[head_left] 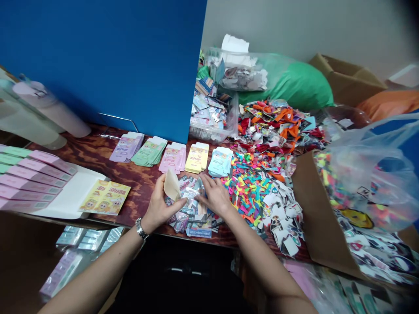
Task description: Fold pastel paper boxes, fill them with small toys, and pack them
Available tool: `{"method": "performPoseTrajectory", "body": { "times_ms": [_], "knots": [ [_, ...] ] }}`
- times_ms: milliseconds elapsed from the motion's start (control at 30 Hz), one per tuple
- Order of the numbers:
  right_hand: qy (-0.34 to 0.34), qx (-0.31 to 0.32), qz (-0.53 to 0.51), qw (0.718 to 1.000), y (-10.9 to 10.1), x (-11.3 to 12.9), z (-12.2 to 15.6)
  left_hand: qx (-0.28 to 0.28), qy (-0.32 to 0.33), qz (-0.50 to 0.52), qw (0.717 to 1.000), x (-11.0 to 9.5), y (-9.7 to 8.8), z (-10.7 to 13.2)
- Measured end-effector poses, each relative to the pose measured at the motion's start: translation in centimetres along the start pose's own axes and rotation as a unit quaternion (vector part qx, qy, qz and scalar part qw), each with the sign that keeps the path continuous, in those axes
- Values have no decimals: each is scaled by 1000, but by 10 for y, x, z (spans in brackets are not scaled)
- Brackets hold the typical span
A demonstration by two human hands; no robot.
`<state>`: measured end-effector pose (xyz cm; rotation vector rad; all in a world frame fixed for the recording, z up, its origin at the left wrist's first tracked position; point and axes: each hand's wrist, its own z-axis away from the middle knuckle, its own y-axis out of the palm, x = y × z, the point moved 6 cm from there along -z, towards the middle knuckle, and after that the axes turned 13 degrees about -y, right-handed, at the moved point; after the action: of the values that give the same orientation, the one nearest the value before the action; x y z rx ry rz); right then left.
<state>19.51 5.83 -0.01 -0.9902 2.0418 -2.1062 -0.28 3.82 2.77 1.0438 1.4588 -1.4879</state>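
Head cam: left hand point(163, 205) is gripping a pale box point(171, 185), fingers clamped on it, above the packet pile point(180, 221); right hand point(214, 195) is hovering around a shiny packet point(190, 193), can't tell if it's pinching.

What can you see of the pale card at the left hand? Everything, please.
The pale card is cream, with no print on the side that shows, and looks like thin card or paper. It narrows to a point at the top and has a rounded lower edge. Whether it is an open box or a single sheet, I cannot tell. It stands tilted, its left edge against the left hand, just in front of the pink boxes and left of the packets.
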Motion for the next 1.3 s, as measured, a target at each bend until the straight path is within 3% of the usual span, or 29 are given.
{"method": "performPoseTrajectory", "body": {
  "times_ms": [133,333,500,633,733,833,933,1000,1067,1100,1167,1300],
  "knots": [
    [0,48,89,995,2,-9,-4,33,-36,-18,999,8,2,-2],
    [-11,13,92,996,-4,4,0,66,-42,-35,996,6,10,-1],
    [-1,98,87,991,11,17,-2,69,-25,-51,996,3,14,-1],
    [-15,101,84,991,17,20,-8,56,-12,-59,997,1,14,0],
    [-30,29,21,999,8,17,-9,22,-5,-73,997,2,9,0],
    [-34,-75,-129,988,-14,10,-3,-19,0,-116,993,4,2,-1],
    [23,-225,-257,939,-46,-2,13,-52,-8,-146,988,7,-4,-3],
    [70,-364,-280,886,-70,-8,29,-59,-9,-161,985,8,-4,-3],
    [80,-438,-268,854,-85,-5,39,-57,3,-178,982,7,0,-3],
    [68,-438,-250,861,-88,0,40,-55,14,-187,981,5,3,-3],
    [15,-387,-197,901,-87,15,34,-46,39,-204,977,1,10,-1],
    [-89,-286,-86,950,-70,45,23,-34,90,-242,965,-5,22,2]
  ]
}}
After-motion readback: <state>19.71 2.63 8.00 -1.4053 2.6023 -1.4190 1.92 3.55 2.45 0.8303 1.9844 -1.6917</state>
